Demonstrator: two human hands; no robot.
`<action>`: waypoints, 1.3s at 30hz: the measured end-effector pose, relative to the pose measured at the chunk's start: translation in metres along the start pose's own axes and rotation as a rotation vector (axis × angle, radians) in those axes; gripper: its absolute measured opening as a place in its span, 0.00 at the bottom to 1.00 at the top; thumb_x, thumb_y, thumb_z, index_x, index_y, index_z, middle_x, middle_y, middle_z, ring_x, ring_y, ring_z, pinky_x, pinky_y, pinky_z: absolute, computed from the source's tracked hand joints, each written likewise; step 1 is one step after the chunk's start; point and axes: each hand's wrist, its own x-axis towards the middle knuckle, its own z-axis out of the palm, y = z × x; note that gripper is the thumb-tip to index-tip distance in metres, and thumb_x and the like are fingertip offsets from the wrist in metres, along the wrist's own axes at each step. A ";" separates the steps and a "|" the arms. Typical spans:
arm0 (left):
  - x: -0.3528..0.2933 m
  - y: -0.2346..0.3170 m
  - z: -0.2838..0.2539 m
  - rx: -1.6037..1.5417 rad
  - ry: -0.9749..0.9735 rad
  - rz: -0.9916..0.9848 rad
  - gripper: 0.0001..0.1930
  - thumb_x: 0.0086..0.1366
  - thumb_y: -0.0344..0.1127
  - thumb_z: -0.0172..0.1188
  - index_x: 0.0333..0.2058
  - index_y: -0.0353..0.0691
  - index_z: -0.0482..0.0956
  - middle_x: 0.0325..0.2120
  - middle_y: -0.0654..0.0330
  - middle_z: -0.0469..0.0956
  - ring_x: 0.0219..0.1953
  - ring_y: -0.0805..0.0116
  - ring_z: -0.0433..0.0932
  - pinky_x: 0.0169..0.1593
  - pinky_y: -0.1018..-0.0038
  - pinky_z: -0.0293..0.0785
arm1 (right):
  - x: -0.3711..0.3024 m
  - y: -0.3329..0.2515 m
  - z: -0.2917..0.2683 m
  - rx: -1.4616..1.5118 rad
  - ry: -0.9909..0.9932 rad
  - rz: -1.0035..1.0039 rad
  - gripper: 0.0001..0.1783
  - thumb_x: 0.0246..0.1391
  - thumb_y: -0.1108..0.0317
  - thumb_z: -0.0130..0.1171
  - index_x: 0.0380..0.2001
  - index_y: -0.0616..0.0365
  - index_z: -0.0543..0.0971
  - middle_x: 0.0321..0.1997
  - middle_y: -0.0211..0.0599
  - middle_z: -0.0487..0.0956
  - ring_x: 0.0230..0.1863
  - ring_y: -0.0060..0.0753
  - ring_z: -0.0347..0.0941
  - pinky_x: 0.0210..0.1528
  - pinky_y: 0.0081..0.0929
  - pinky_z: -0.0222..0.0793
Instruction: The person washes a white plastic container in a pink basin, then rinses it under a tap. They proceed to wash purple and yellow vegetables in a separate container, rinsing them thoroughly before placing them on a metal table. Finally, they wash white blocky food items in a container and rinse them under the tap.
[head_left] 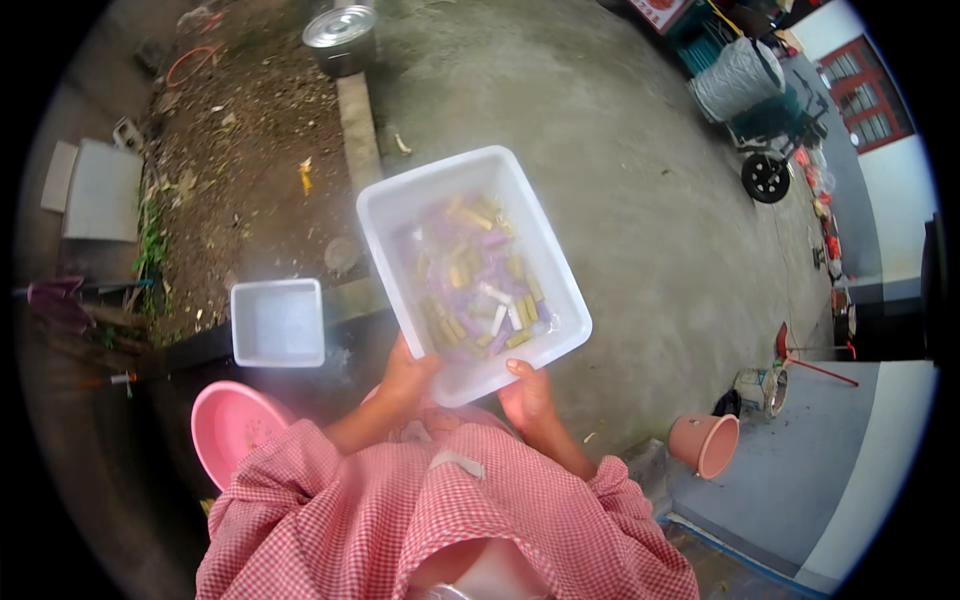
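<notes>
A white tub (472, 384) is held up in front of the person, its long side slanting from eleven toward five o'clock. The left hand (405, 383) grips it at seven o'clock and the right hand (528, 398) at five, each with its thumb by the rim; the other fingers are mostly hidden — how far they reach beneath cannot be told. Inside lie short stick-like pieces (460, 273), yellowish-green, purple and white, heaped loosely and touching, most thickly from the middle toward six o'clock. Reckoned from the tub, a second white tub (278, 325) sits low between eight and nine o'clock, and a pink basin (213, 420) at eight, close by the left checked sleeve (270, 470). At eleven, a lidded metal pot (340, 40) stands well apart, beside a patch of bare soil (240, 190). Concrete ground (630, 210) spreads from twelve to three. A wheeled cart (775, 120) stands at two o'clock — a silvery cover over part of it — and a pinkish bucket (690, 440) tilts at four.
</notes>
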 end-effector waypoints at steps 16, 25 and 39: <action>0.378 0.117 0.243 0.220 -0.109 -0.200 0.31 0.46 0.14 0.46 0.54 0.34 0.63 0.41 0.57 0.73 0.41 0.67 0.75 0.44 0.72 0.73 | 0.275 -0.386 -0.081 -0.273 0.304 -0.202 0.25 0.63 0.53 0.41 0.54 0.60 0.67 0.51 0.38 0.73 0.52 0.34 0.67 0.53 0.37 0.64; 0.600 0.190 0.389 0.272 -0.189 -0.197 0.30 0.48 0.17 0.49 0.54 0.34 0.63 0.42 0.56 0.74 0.42 0.68 0.75 0.44 0.74 0.73 | 0.460 -0.582 -0.053 -0.493 0.114 -0.178 0.30 0.48 0.74 0.58 0.56 0.65 0.65 0.51 0.37 0.73 0.50 0.28 0.69 0.53 0.26 0.64; 0.986 0.339 0.568 0.396 -0.430 -0.190 0.36 0.46 0.14 0.47 0.58 0.37 0.60 0.45 0.54 0.73 0.46 0.63 0.74 0.46 0.68 0.74 | 0.768 -0.820 0.001 -0.470 0.227 -0.221 0.31 0.47 0.77 0.59 0.57 0.62 0.66 0.48 0.33 0.74 0.46 0.24 0.70 0.49 0.27 0.67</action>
